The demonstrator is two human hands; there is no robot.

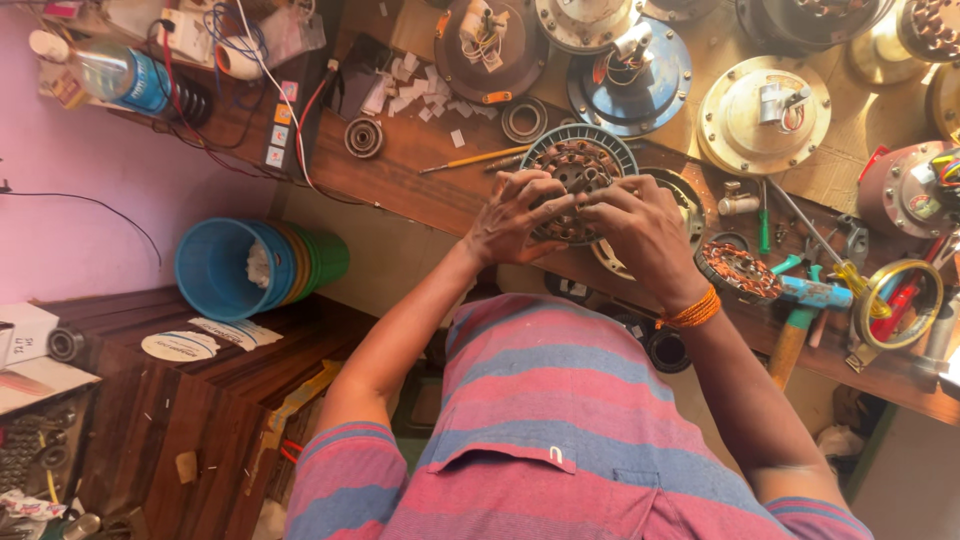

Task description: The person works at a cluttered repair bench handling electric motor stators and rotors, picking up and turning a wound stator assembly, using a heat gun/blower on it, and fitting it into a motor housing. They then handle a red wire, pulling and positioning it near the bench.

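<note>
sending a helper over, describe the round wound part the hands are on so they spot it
On the wooden bench, the left hand and right hand grip a round copper-wound stator. Unlike the capped motor housings behind, its coils are bare.

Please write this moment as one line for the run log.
left hand: holds stator | right hand: holds stator | stator: over workbench

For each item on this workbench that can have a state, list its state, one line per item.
Round wound stator: gripped by both hands, over the bench.
Left hand: closed on stator.
Right hand: closed on stator.
Plastic bottle: lying on its side.
Stacked buckets: tipped sideways, nested.
Pencil: lying flat.
</note>
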